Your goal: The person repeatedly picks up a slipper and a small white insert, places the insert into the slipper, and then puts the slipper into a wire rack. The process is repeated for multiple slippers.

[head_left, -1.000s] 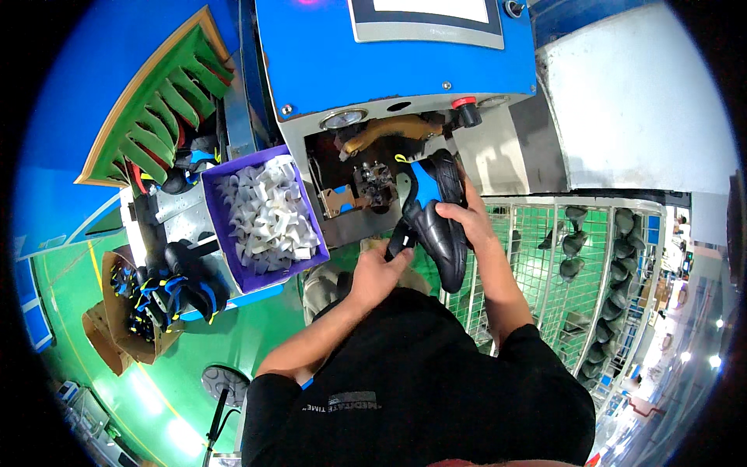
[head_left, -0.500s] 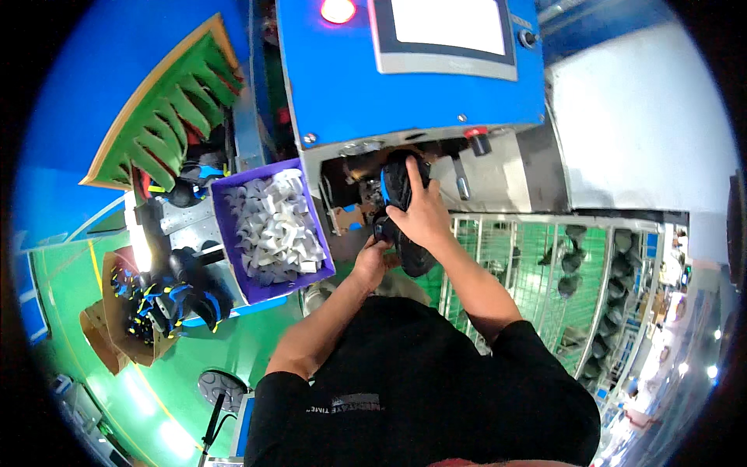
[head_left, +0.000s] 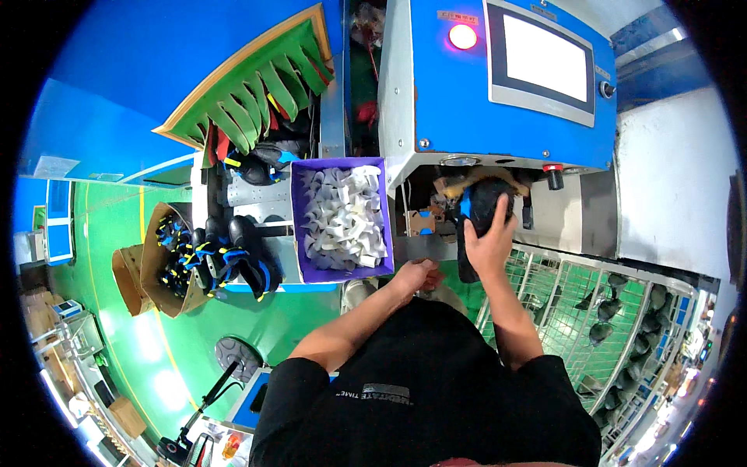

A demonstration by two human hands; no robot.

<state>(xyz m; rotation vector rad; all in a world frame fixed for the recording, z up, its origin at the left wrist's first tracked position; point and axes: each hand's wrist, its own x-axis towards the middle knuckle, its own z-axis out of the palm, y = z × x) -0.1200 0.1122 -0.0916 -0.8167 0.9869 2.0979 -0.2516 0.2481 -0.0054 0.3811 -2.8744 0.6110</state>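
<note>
Under the overhang of a blue machine, a black shoe upper with a blue patch sits at the machine's opening, against a tan curved part. My right hand grips it from the right, fingers over its top and thumb along its near left side. My left hand is apart from the upper, in front of my body, its fingers curled closed; what they hold, if anything, is hidden. To the left, a purple box full of white curved pieces stands nearest that hand.
Several black-and-blue shoe uppers lie on the metal bench at left, beside cardboard boxes of more. Green flaps hang above the bench. A wire rack with dark pieces stands at right. A lit screen faces me.
My left hand has come away from the upper and drawn back toward my body. My right hand has carried the upper up against the machine's tan part. The view has turned left.
</note>
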